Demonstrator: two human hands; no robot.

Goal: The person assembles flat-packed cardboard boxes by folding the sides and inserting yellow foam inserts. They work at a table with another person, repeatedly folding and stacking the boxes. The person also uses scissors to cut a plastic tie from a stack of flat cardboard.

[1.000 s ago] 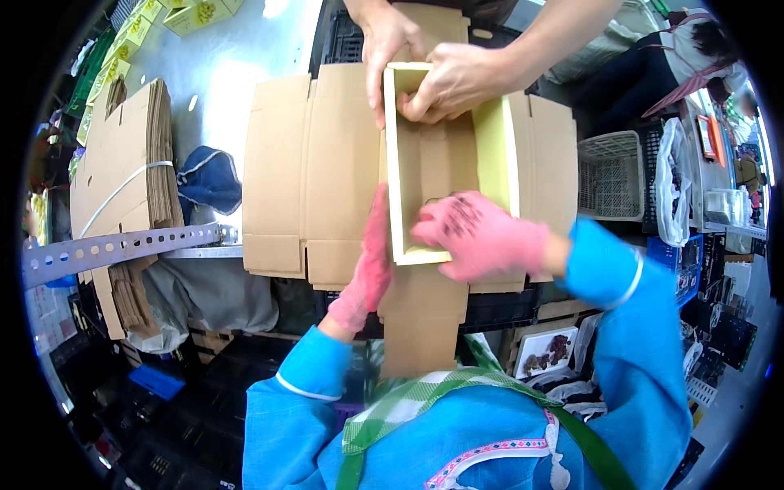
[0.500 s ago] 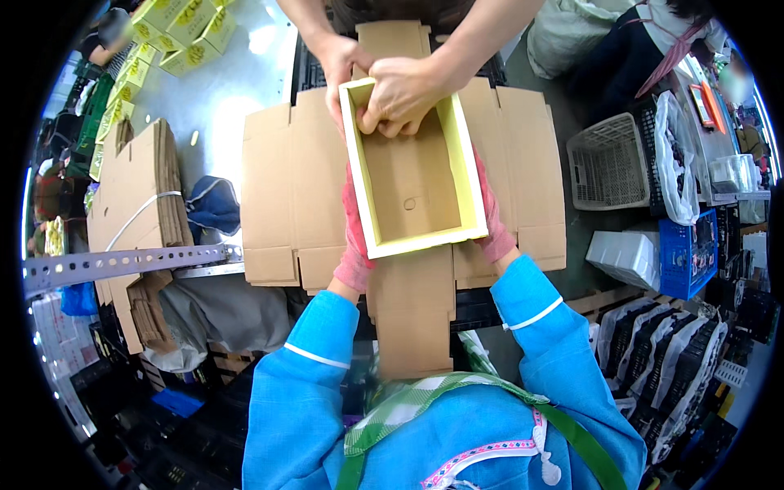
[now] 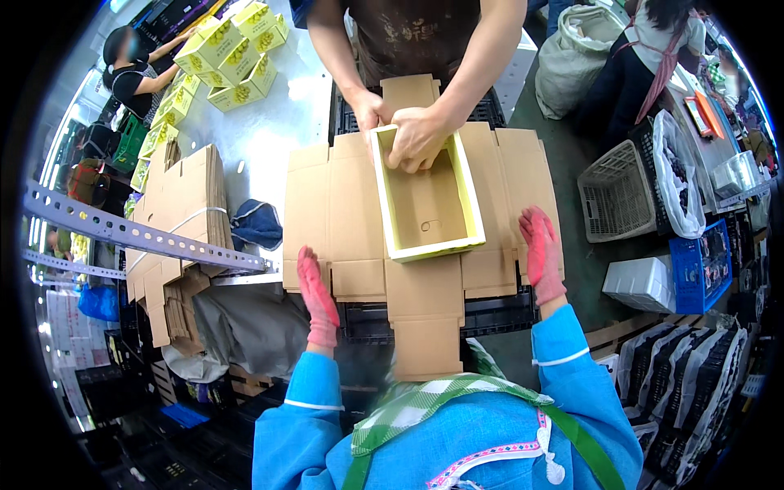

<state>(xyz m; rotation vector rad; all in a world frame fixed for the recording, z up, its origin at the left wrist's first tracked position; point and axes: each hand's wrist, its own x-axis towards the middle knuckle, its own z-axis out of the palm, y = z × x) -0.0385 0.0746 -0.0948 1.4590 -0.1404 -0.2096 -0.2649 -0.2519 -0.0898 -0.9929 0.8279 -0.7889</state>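
Note:
An open-topped box with pale yellow-green walls (image 3: 471, 192) rests on an unfolded flat brown cardboard sheet (image 3: 347, 200). Across from me, a co-worker's hand (image 3: 418, 137) reaches over the far rim into the box, and their other hand (image 3: 369, 110) is at its far left corner. My left hand (image 3: 317, 296), in a pink glove, is held upright near the sheet's near left edge, fingers straight and nothing in it. My right hand (image 3: 541, 255), gloved likewise, is open by the sheet's right edge, apart from the box.
Tied flattened cartons (image 3: 184, 204) lean at the left beside a perforated metal bar (image 3: 147, 233). Yellow-green printed boxes (image 3: 233, 61) are stacked on a metal table at the far left. A grey basket (image 3: 616, 196), white foam box (image 3: 641, 283) and blue crate (image 3: 704, 265) stand at the right.
Both my hands have let go of the box's sides and moved outward, apart from each other. The co-worker's hands stay at the far end of the box. The view has shifted.

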